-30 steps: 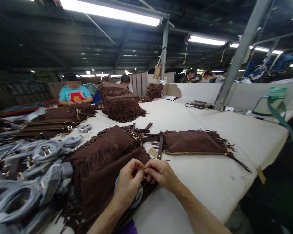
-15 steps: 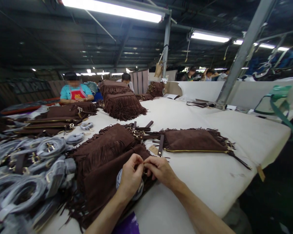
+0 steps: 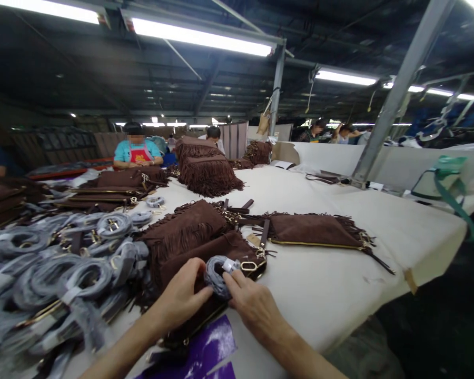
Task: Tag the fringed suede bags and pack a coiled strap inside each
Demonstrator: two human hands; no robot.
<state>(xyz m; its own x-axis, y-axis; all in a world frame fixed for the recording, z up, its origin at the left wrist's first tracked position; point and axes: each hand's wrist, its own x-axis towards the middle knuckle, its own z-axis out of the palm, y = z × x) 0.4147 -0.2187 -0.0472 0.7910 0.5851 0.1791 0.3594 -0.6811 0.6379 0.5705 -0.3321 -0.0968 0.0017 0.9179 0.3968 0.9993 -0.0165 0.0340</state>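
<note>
Hands are flanking a wrapped coil, my left hand [image 3: 181,292] spreading open, my right hand [image 3: 248,301] touching its right side.
Half a second ago my fingertips were pinching together; whether the right is gripping now, I cannot tell. The coil [image 3: 217,284] is lying over the brown bag [image 3: 221,245], a gold clasp [image 3: 248,266] now showing beside it, more purple sheet [image 3: 211,347] showing below.

left hand [image 3: 185,288], right hand [image 3: 253,302] now apart
</note>
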